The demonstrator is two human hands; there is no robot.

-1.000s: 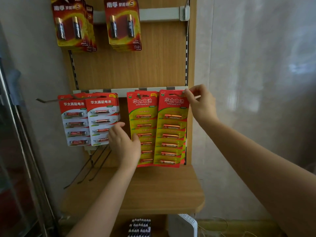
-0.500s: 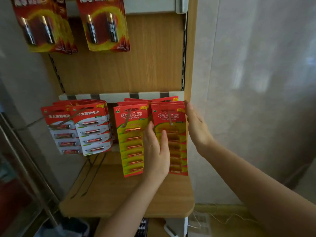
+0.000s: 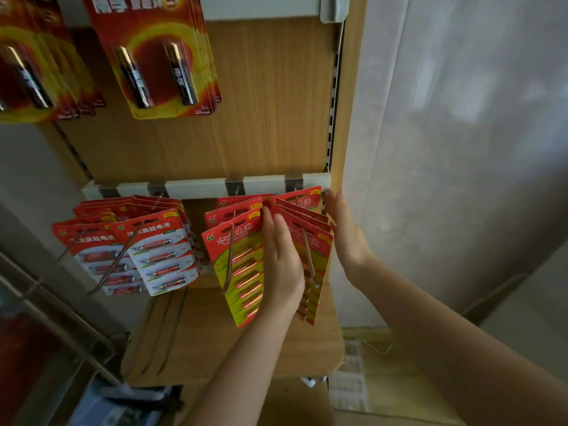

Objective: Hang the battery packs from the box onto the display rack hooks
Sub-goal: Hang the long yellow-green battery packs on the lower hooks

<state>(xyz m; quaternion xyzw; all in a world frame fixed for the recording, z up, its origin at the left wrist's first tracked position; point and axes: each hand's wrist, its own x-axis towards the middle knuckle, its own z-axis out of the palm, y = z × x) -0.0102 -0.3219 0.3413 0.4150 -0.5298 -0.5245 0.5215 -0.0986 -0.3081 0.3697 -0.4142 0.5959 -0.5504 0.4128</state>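
Hands are both flat and open now, not pinching anything. Left hand (image 3: 281,262) lies palm-down between the two red-and-green pack (image 3: 238,265) stacks, fingers pointing up toward the rail (image 3: 196,187), touching the front cards on either side. Right hand (image 3: 345,238) is pressed edge-on against the right side of the right stack (image 3: 310,222), fingers straight, just by the rack (image 3: 276,103) post. A second ago the right hand was pinching the top corner of the front card up at the rail and the left was lower down by the white packs (image 3: 163,256); half a second ago both had already slid in around the right stack, and since then the left has crept a bit higher. Packs all hang on their hooks (image 3: 309,259), fanned out a little on the right hook so you can see several card tops. Camera has also tipped closer and lower, so the shelf (image 3: 233,342) fills more of the view and the big two-battery cards (image 3: 156,53) up top look huge. No box I can make out for sure.
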